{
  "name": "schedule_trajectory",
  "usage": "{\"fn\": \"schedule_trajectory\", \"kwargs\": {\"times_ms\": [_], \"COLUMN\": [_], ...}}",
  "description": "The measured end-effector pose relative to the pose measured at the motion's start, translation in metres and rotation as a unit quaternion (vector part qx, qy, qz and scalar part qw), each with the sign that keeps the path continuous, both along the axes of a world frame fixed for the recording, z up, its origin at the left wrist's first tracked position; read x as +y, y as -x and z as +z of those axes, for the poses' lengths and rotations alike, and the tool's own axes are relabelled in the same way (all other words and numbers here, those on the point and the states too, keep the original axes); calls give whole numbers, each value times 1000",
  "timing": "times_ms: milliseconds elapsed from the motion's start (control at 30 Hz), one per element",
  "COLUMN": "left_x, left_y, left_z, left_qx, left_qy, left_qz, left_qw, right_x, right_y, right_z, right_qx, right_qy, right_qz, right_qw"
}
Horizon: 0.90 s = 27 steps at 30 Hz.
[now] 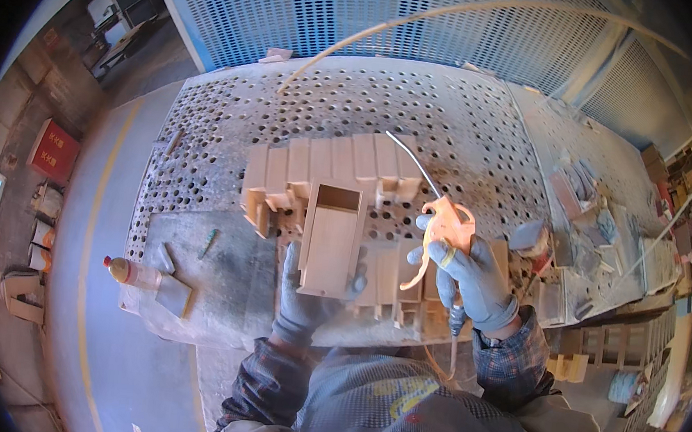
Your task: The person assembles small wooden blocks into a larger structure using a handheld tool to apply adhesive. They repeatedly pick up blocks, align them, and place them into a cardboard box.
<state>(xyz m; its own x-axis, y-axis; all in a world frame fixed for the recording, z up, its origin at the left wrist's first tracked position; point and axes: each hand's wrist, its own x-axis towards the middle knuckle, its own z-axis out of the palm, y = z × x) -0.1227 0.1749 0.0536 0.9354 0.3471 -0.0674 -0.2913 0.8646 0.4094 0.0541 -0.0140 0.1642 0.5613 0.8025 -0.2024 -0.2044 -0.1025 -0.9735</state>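
A: How many of each thing are there?
B: One tan, rectangular, open-mouthed wooden box (331, 252) in the grey-gloved left hand (302, 307), and one orange blow gun with a thin silver nozzle (448, 223) in the grey-gloved right hand (478, 283). On the grey perforated worktop (231, 115) I count one red-capped clear bottle (140, 274), towards 8 or 9 o'clock from the box, and one slim green tool (209, 243), at 9. The packed row of tan wooden pieces (322, 160), at 12, overlaps too much to count.
A: And the fingers?
B: The left ones clamp the box's near end, thumb along one side, fingertips at the other. The right ones curl round the gun's handle, at about 2 or 3 o'clock from the box.
A: Which way do they point?
B: The box's long axis runs 12 to 6, its dark opening at 12. The nozzle points between 10 and 11.
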Motion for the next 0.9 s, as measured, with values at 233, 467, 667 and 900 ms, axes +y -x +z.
{"fn": "schedule_trajectory", "kwargs": {"times_ms": [233,467,667,900], "left_x": [-46,-54,-46,-41], "left_y": [-32,-58,-53,-28], "left_z": [-3,10,16,20], "left_qx": [36,199,296,214], "left_qy": [-388,-266,-815,-552], "left_qz": [81,152,292,191], "left_qw": [917,931,404,783], "right_x": [-84,-118,-126,-138], "right_y": [-2,-6,-5,-6], "right_z": [-6,-25,-33,-51], "right_qx": [-339,-383,-382,-316], "right_qy": [98,40,118,208], "right_qz": [94,92,44,9], "right_qw": [931,918,916,926]}}
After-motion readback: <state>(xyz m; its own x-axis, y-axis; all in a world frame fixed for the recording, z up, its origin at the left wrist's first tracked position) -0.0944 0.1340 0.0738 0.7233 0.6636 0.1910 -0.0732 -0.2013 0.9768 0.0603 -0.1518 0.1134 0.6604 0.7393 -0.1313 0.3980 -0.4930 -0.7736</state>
